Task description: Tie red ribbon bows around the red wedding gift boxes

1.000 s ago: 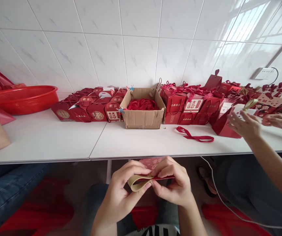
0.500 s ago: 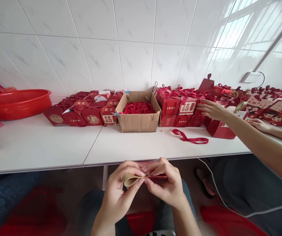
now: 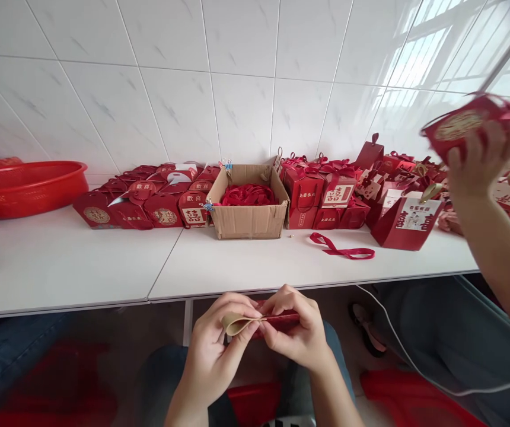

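Note:
Over my lap, below the table edge, my left hand [image 3: 222, 338] pinches a folded loop of gold ribbon [image 3: 233, 322] where its ends come together. My right hand [image 3: 297, 329] closes on a red card piece [image 3: 284, 320], likely a gift box seen nearly edge-on. The fingertips of both hands meet where ribbon and card join, and they hide the joint. On the table ahead stands an open cardboard box [image 3: 250, 222] holding a heap of red ribbons [image 3: 248, 194]. A loose red ribbon loop [image 3: 341, 248] lies to its right.
Red gift boxes [image 3: 148, 204] stand left of the carton; ribboned ones [image 3: 321, 190] are stacked right. A red basin [image 3: 28, 188] sits far left. At right, a co-worker's hand [image 3: 481, 154] lifts a red gift box [image 3: 464, 126]. A white cable [image 3: 401, 356] hangs below the table.
The co-worker's arm at the right has risen from the boxes and now holds a red gift box in the air. My hands stay nearly in place, with more red card showing.

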{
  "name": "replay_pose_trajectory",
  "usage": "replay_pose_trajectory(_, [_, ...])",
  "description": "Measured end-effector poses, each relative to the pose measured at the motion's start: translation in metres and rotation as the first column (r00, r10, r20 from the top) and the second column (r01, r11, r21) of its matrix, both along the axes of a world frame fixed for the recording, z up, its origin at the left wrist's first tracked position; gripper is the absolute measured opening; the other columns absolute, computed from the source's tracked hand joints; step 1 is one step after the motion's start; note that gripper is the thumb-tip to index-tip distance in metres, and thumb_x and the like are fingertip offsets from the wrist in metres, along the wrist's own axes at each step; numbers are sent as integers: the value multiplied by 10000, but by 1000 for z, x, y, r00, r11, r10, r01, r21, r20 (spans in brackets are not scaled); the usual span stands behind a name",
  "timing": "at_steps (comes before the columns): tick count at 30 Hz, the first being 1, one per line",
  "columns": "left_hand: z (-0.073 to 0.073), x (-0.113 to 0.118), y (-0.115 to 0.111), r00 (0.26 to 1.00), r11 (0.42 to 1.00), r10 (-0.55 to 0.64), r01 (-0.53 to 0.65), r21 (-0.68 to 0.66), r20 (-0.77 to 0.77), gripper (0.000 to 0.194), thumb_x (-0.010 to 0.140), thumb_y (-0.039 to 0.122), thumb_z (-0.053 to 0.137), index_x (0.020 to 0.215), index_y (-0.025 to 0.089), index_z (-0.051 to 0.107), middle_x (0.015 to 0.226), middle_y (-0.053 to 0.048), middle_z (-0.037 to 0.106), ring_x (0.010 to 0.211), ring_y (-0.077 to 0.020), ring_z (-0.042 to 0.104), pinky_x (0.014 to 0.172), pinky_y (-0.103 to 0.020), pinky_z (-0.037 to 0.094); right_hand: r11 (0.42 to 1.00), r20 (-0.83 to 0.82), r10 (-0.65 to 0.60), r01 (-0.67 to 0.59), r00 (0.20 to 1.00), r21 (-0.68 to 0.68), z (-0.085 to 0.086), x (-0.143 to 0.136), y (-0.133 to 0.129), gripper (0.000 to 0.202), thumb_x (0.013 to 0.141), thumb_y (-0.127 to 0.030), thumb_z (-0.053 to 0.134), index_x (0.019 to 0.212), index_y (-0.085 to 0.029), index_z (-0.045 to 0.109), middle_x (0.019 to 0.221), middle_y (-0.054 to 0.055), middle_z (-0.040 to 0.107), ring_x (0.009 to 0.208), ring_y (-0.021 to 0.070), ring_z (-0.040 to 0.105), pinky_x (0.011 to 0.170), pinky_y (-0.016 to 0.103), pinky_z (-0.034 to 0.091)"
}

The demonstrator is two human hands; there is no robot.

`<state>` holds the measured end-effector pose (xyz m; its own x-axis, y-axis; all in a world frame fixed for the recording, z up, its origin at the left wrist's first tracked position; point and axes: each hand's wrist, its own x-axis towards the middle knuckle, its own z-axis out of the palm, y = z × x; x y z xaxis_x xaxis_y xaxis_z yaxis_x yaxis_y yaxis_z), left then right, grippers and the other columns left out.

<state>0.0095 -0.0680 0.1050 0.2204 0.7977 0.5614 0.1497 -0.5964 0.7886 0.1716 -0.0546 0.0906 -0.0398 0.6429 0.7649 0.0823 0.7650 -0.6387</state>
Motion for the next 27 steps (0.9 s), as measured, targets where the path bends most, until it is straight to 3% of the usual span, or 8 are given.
replay_pose_trajectory(10, [-2, -4, 3, 997, 993, 82, -81, -87, 11, 68, 811, 183, 672, 811, 211, 734, 872, -63, 687, 880, -206, 687, 738, -274, 573, 982, 42, 41, -32, 998, -188, -5, 3, -1, 187, 745, -235, 703, 749, -223, 516, 707, 16, 671, 639, 150, 629, 619, 266, 514])
replay_pose_trajectory(14, [-1, -11, 6, 988, 987, 94, -109, -120, -121, 65, 791, 226, 695, 779, 218, 759, 835, -56, 697, 818, -193, 696, 670, -238, 564, 933, 143, 131, -73, 981, -352, -4, 5, -1, 159, 695, -163, 665, 762, -210, 529, 720, 1, 676, 630, 132, 619, 608, 229, 500])
replay_pose_trajectory(17, [-2, -13, 8, 975, 981, 96, -127, -146, -200, 76, 777, 266, 712, 770, 210, 763, 826, -56, 710, 766, -183, 693, 637, -229, 555, 915, 173, 167, -87, 971, -393, -1, 6, 0, 152, 684, -143, 655, 765, -202, 541, 723, -5, 689, 620, 125, 618, 603, 216, 492])
replay_pose_trajectory(20, [-6, -14, 10, 979, 971, 147, -170, -168, -144, 210, 763, 301, 730, 959, 228, 739, 972, -61, 729, 890, -204, 693, 795, -276, 564, 936, 174, 93, -26, 980, -352, 4, 18, -7, 128, 714, -178, 676, 747, -201, 555, 706, -5, 691, 598, 125, 619, 584, 214, 490])
replay_pose_trajectory(23, [-10, -19, 13, 970, 951, 219, -237, -199, -107, 337, 760, 338, 734, 1078, 234, 693, 1011, -62, 732, 970, -221, 679, 915, -327, 531, 940, 154, -179, 215, 972, -264, 8, 49, -20, 120, 744, -210, 699, 743, -198, 580, 713, 10, 695, 601, 140, 637, 557, 225, 496])
replay_pose_trajectory(24, [-12, -21, 15, 965, 945, 238, -256, -205, -109, 321, 758, 347, 736, 1055, 231, 697, 989, -58, 735, 960, -221, 680, 910, -325, 532, 907, 122, -336, 356, 934, -227, 9, 65, -25, 121, 744, -215, 713, 758, -195, 595, 731, 20, 698, 617, 150, 648, 558, 234, 503])
replay_pose_trajectory(25, [-13, -24, 17, 961, 940, 255, -273, -207, -109, 292, 754, 353, 738, 1016, 228, 704, 973, -54, 737, 955, -221, 680, 902, -319, 532, 832, 64, -520, 522, 852, -186, 11, 83, -28, 136, 733, -219, 737, 780, -189, 612, 763, 36, 704, 652, 167, 665, 580, 253, 520])
replay_pose_trajectory(27, [-16, -28, 22, 955, 933, 282, -295, -207, -91, 231, 748, 361, 741, 931, 223, 709, 968, -48, 733, 968, -223, 675, 895, -306, 530, 538, -172, -838, 837, 518, -97, 15, 124, -30, 209, 681, -229, 795, 786, -176, 621, 774, 48, 696, 691, 200, 679, 624, 305, 540])
